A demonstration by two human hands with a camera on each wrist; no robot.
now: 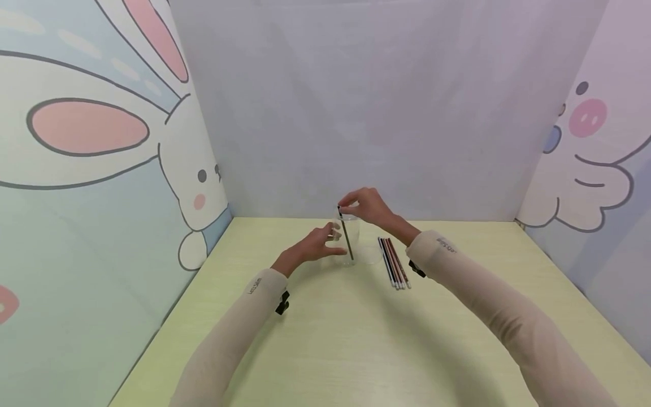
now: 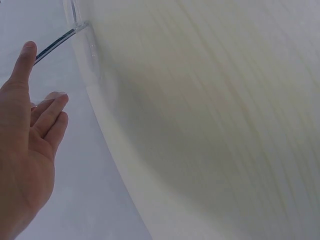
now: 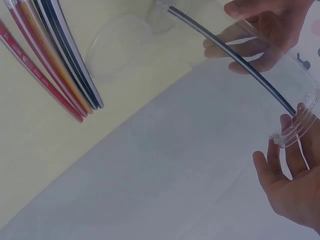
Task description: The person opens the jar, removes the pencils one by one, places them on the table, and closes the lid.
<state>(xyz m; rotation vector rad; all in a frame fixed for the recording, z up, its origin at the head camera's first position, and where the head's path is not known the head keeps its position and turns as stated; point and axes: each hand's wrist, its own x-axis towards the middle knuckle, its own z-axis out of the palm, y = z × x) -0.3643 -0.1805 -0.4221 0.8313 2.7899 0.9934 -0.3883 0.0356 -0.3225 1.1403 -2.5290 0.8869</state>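
A tall clear jar (image 1: 355,233) stands on the table. My left hand (image 1: 317,244) holds it from the left, its thumb on the near side and its fingers around the far side. Inside the jar leans a dark striped pencil (image 3: 232,55), its eraser end down at the bottom. Over the jar's mouth, my right hand (image 1: 370,206) pinches the pencil's upper end with its fingertips. In the right wrist view, the right fingertips (image 3: 285,120) are close to the clear rim.
Several pencils (image 1: 393,263), dark, red and orange, lie side by side on the table right of the jar. A clear round lid (image 1: 370,256) lies between them and the jar. A plain pale wall (image 1: 285,113) rises behind; cartoon-printed panels (image 1: 102,226) flank the table.
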